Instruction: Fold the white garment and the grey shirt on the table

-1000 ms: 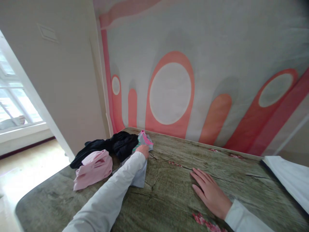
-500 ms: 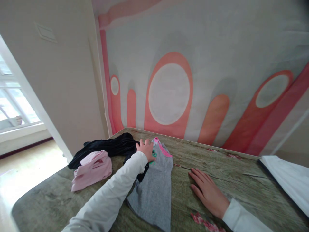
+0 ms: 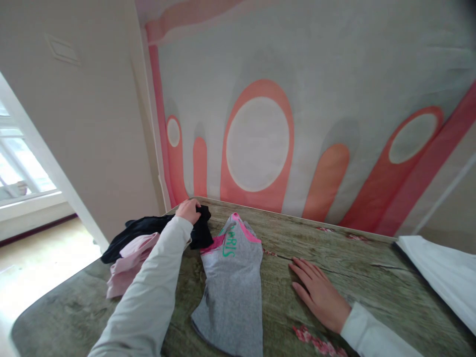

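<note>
My left hand (image 3: 188,210) is closed on a black garment (image 3: 202,232) at the far left of the table, fingers curled over the cloth. Beside it lies a grey shirt (image 3: 238,292) with pink neck trim and green lettering, spread out in front of me; the black cloth's edge reaches its pink left armhole. A pink garment (image 3: 128,263) sits bunched against the black one, partly hidden by my left sleeve. To the right of the shirt, my right hand (image 3: 322,295) rests flat on the table with fingers stretched out, holding nothing.
The wood-patterned table (image 3: 372,297) has printed flowers and a rounded left corner. A white item with a dark edge (image 3: 442,272) lies at the right. Behind the table stands a wall (image 3: 316,99) with orange-pink shapes; a window (image 3: 22,153) is at the left.
My left hand has moved left, pulling the black garment off the grey shirt. The shirt's green lettering and pink left trim now show. My right hand stays on the table.
</note>
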### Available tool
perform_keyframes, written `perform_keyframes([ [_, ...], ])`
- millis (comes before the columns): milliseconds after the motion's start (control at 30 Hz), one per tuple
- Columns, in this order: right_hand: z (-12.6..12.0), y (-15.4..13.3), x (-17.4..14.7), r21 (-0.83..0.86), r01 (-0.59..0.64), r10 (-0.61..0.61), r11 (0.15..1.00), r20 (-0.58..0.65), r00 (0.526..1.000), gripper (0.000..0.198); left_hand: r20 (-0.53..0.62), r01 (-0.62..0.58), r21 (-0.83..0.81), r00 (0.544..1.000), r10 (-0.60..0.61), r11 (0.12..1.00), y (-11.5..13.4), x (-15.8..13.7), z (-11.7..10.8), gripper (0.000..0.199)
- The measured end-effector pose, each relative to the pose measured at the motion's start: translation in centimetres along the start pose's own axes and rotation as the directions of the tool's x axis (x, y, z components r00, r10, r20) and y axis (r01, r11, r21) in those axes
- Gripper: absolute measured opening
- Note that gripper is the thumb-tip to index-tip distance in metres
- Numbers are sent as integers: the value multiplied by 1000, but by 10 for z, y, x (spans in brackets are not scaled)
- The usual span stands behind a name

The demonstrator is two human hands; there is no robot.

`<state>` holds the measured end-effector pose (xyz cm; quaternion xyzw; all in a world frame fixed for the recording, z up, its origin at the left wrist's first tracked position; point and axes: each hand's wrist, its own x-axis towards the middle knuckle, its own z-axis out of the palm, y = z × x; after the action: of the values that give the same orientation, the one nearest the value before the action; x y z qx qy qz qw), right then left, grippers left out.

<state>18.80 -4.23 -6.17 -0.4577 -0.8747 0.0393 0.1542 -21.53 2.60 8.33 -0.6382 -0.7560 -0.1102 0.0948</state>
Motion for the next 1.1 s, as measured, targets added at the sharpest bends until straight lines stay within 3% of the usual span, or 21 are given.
perform_keyframes([
  [67, 0, 1, 0, 6, 0, 0, 1000, -2, 1000, 50, -118, 49, 30, 992, -46, 998, 5, -4, -3, 40],
  [100, 1, 1, 0, 8, 0, 0, 1000, -2, 1000, 50, -109, 15, 28, 994, -12, 999, 12, -6, -1, 43],
  [167, 0, 1, 0, 10, 1, -1, 1000, -1, 1000, 50, 7, -120, -15, 993, 120, 993, 30, -11, 8, 42],
  [267, -1, 1, 0, 13, 1, -1, 1000, 5, 1000, 50, 220, -242, -98, 941, 259, 965, 65, -22, 33, 47],
  [400, -1, 0, 0, 64, 11, -10, 998, -9, 1000, 49, 275, -307, -94, 906, 321, 947, 108, -44, 63, 66],
  [467, -1, 0, 0, 151, -2, 14, 988, -79, 997, 48, 252, -435, -176, 847, 467, 883, 127, -57, 66, 69],
  [500, -2, 1, 1, 213, -22, 53, 977, -142, 988, 47, 224, -521, -240, 791, 569, 819, 136, -64, 64, 70],
  [567, -4, 6, 3, 331, -62, 168, 941, -301, 939, 44, 137, -663, -338, 667, 732, 667, 151, -78, 53, 74],
  [600, -5, 10, 3, 372, -74, 223, 925, -376, 899, 41, 98, -704, -355, 626, 773, 615, 158, -85, 46, 73],
  [667, -9, 21, 4, 392, -82, 277, 916, -470, 838, 36, 79, -726, -345, 609, 790, 594, 168, -101, 31, 64],
  [700, -10, 27, 4, 378, -86, 276, 922, -484, 831, 34, 102, -723, -343, 607, 788, 600, 171, -110, 25, 57],
  [767, -13, 39, 4, 340, -101, 258, 935, -456, 852, 30, 184, -717, -347, 580, 794, 604, 174, -129, 16, 49],
  [900, -26, 56, 2, 328, -113, 210, 938, -276, 938, 26, 319, -760, -304, 487, 813, 574, 176, -160, 14, 61],
  [1000, -42, 66, -2, 365, -146, 177, 919, -54, 983, 28, 359, -778, -223, 495, 791, 588, 180, -169, 19, 52],
  [1100, -62, 79, -10, 436, -135, 89, 890, 125, 988, 32, 367, -781, -164, 519, 772, 603, 185, -166, 26, 30],
])
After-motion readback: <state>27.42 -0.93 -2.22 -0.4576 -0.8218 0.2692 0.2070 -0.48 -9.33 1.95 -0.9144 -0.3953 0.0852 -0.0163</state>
